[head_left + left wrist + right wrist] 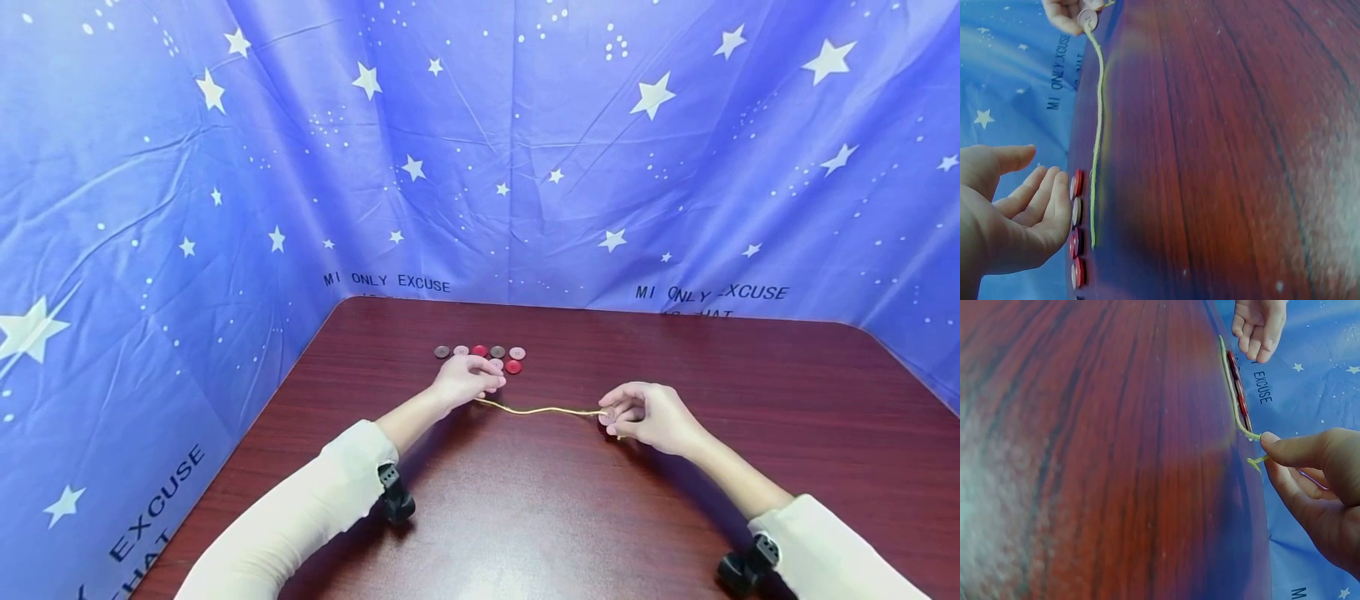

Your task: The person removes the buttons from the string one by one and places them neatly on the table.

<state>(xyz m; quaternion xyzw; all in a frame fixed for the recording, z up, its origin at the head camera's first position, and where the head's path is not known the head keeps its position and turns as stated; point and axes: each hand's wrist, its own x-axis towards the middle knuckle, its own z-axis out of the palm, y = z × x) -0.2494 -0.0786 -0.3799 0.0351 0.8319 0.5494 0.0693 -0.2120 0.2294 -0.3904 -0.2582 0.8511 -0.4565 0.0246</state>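
My right hand (660,419) pinches a pale pink button (607,417) between thumb and fingers. A yellow string (540,410) passes through that button and runs left along the table. Its short knotted end (1254,464) pokes out by the right fingertips in the right wrist view. Over the near side of several loose buttons hovers my left hand (465,379); in the left wrist view its fingers are loosely bent, with nothing between them. Close to that hand lie a red button (513,367), a pink button (517,353) and a brown button (497,352).
The loose buttons form a row toward the back of the dark red wooden table (525,500), with another red button (478,351) and a brown button (442,352) at its left. A blue star-printed curtain (480,125) hangs behind the table and along its sides.
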